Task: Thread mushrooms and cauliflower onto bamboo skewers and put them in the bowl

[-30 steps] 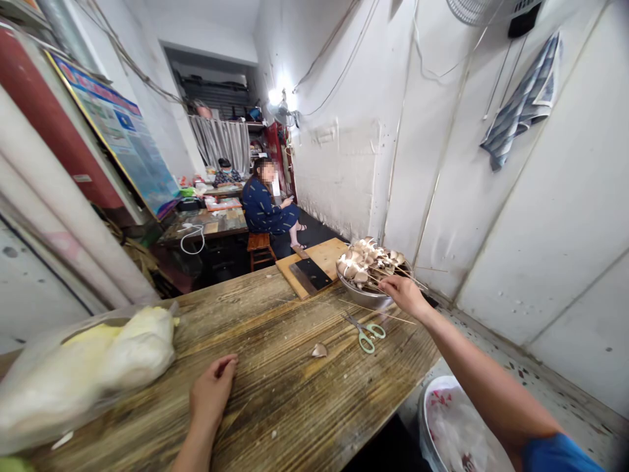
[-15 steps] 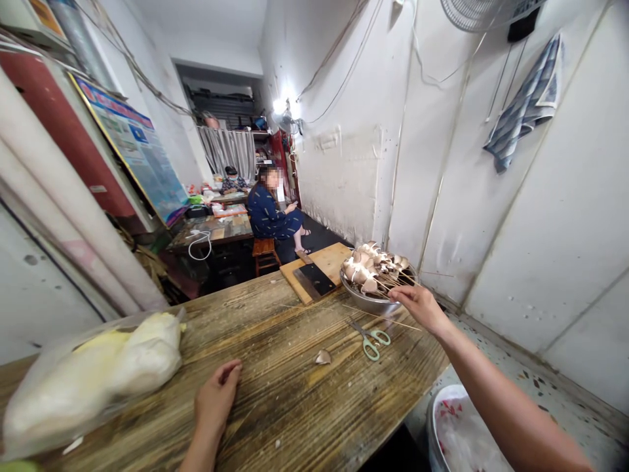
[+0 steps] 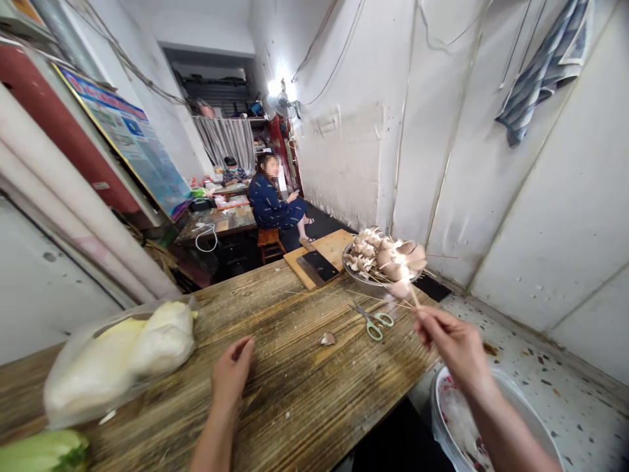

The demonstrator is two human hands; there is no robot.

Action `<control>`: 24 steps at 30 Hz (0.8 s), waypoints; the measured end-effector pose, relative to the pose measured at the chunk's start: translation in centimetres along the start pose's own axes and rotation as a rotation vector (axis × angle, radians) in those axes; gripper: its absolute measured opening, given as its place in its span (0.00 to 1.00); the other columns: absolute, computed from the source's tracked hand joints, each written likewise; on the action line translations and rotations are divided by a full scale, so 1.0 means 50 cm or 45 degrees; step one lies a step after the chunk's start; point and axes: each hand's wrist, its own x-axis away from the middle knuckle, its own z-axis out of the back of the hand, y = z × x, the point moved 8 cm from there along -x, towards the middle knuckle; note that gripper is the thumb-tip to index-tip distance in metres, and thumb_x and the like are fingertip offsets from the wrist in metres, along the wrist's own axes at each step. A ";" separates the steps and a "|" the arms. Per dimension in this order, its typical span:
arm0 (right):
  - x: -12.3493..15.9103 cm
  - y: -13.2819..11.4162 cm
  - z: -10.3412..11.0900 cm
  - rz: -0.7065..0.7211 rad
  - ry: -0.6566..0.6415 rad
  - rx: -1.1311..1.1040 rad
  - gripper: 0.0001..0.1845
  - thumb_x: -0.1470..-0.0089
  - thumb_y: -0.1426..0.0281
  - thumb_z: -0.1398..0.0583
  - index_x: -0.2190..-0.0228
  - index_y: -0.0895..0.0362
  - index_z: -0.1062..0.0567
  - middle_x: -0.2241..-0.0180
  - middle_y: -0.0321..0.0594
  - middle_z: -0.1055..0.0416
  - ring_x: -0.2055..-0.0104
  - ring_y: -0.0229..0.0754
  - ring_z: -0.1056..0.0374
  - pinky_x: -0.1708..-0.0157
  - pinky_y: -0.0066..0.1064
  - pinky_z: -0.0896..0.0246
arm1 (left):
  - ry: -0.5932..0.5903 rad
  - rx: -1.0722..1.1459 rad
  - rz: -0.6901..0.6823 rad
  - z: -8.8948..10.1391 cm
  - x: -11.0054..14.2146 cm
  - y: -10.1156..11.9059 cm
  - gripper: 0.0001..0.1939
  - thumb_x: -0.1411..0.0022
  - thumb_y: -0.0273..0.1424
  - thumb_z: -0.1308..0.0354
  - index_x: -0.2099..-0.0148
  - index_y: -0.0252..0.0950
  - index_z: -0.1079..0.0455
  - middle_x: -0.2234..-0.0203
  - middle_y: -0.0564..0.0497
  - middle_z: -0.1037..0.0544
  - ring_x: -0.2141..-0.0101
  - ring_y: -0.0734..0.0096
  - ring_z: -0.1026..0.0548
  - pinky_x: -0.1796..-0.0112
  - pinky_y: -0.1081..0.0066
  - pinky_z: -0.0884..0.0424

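My right hand (image 3: 455, 344) pinches the bare end of a mushroom skewer (image 3: 400, 263), its pale brown oyster mushrooms raised at the near side of a metal bowl (image 3: 364, 284). More skewered mushrooms (image 3: 367, 248) are heaped in that bowl. My left hand (image 3: 232, 368) rests on the wooden table (image 3: 280, 406), fingers curled in and nothing seen in them. Between the hands lie a loose mushroom piece (image 3: 327, 338) and green-handled scissors (image 3: 375, 324). One thin bare stick (image 3: 373, 297) lies just in front of the bowl.
A cleaver (image 3: 319, 267) lies on a cutting board (image 3: 297, 270) left of the bowl. Bagged pale vegetables (image 3: 122, 354) and a green vegetable (image 3: 42, 452) sit at left. Below the right edge stands a lined bin (image 3: 511, 387). Two people sit farther back.
My right hand has drawn a mushroom skewer up from the bowl and toward me. My left hand stays resting on the table. The view has shifted slightly.
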 end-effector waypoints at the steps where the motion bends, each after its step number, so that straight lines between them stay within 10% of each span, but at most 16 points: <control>1: 0.023 0.010 -0.050 -0.040 -0.096 -0.116 0.18 0.53 0.57 0.38 0.65 0.57 0.23 0.78 0.38 0.29 0.82 0.35 0.38 0.85 0.26 0.42 | -0.063 0.117 -0.021 -0.014 0.023 0.039 0.24 0.54 0.44 0.40 0.58 0.34 0.30 0.63 0.49 0.23 0.57 0.58 0.28 0.54 0.63 0.35; 8: 0.135 0.054 -0.286 -0.177 -0.406 -0.461 0.16 0.50 0.59 0.40 0.65 0.57 0.24 0.81 0.33 0.34 0.88 0.27 0.48 0.89 0.21 0.55 | -0.736 1.067 0.121 -0.160 0.222 0.253 0.26 0.50 0.39 0.39 0.49 0.34 0.34 0.55 0.42 0.27 0.57 0.65 0.29 0.57 0.67 0.34; 24: 0.181 0.093 -0.337 -0.280 -0.522 -0.549 0.16 0.49 0.59 0.41 0.64 0.57 0.23 0.81 0.32 0.37 0.86 0.27 0.49 0.88 0.21 0.56 | -0.343 1.262 0.555 -0.201 0.247 0.198 0.13 0.55 0.31 0.35 0.70 0.33 0.35 0.78 0.54 0.28 0.77 0.79 0.29 0.77 0.78 0.36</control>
